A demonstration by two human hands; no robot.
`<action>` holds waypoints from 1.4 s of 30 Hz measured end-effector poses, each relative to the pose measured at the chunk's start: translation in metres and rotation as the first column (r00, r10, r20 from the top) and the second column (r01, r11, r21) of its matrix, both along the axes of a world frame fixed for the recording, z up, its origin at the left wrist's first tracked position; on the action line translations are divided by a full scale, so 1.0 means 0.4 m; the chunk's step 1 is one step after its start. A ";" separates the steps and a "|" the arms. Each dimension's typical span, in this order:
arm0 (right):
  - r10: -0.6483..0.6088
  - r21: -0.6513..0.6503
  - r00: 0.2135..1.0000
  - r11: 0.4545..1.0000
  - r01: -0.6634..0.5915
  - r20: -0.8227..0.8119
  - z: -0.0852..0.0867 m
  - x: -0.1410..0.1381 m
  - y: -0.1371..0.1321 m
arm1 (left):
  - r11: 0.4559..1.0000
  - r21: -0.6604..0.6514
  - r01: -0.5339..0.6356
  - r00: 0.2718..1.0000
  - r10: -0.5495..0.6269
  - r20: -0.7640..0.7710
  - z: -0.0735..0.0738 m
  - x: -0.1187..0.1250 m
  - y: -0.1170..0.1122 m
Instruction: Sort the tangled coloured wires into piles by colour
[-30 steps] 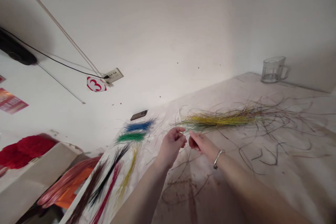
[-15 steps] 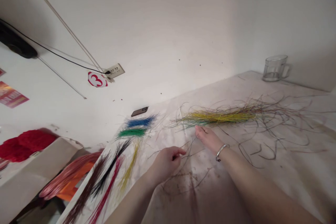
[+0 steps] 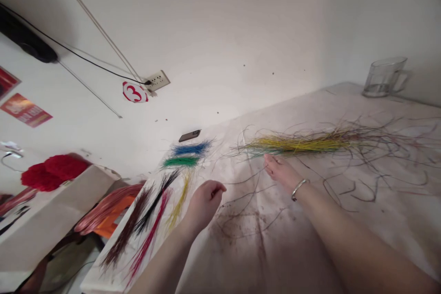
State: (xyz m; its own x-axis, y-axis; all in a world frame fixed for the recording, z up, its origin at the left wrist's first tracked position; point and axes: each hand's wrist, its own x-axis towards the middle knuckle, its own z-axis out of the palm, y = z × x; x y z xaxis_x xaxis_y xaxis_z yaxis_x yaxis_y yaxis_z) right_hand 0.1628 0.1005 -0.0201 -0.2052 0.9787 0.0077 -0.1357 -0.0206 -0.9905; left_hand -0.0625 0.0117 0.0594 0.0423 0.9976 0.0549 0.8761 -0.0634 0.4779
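Note:
Thin coloured strands lie in bundles on a white-covered table [image 3: 220,248]. My right hand [image 3: 281,171], with a silver bracelet, is pinched closed just in front of a long yellow bundle [image 3: 310,145]. From its fingertips a thin dark strand [image 3: 255,189] appears to trail down toward the cloth. My left hand [image 3: 206,204] is curled closed, lower and to the left, thumb and forefinger together; whatever it pinches is too fine to make out. Several loose dark strands lie on the cloth between and below the hands. Green strands [image 3: 257,152] show under the yellow bundle's left end.
Smaller bundles lie left: blue [image 3: 191,149], green [image 3: 181,161], yellow [image 3: 179,202], black [image 3: 156,204], red [image 3: 150,234] and dark brown [image 3: 129,227]. A phone [image 3: 189,136] rests by the wall. A glass mug [image 3: 382,78] stands at the back right; loose strands spread right.
The view has shifted, so the table appears higher. My left hand has moved left, away from the right hand. The right hand stays pinched near the yellow bundle.

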 end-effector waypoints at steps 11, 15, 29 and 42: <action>0.063 0.251 0.926 0.954 -0.165 0.371 0.011 -0.062 -0.051 | 0.872 -0.430 0.233 0.823 0.059 0.565 -0.051 0.144 0.038; 0.004 0.261 0.940 0.960 -0.098 0.340 0.010 -0.060 -0.038 | 0.923 -0.372 0.099 0.884 0.090 0.458 -0.073 0.136 0.053; -0.354 -0.055 0.928 0.931 0.362 0.119 -0.064 -0.004 0.043 | 0.981 -0.034 0.192 0.952 -0.194 -0.236 -0.110 0.031 0.023; -0.475 0.052 0.867 0.880 0.473 0.150 -0.078 0.005 0.055 | 0.922 -0.214 0.323 0.872 -0.377 -0.312 -0.115 0.063 0.096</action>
State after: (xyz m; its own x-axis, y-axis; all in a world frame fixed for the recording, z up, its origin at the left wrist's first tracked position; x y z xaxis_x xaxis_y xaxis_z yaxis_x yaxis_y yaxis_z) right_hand 0.1647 0.1226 -0.0513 0.2838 0.9585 0.0276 0.0273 0.0207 -0.9994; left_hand -0.0375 0.0501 0.0133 0.3789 0.9086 -0.1755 0.9195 -0.3481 0.1828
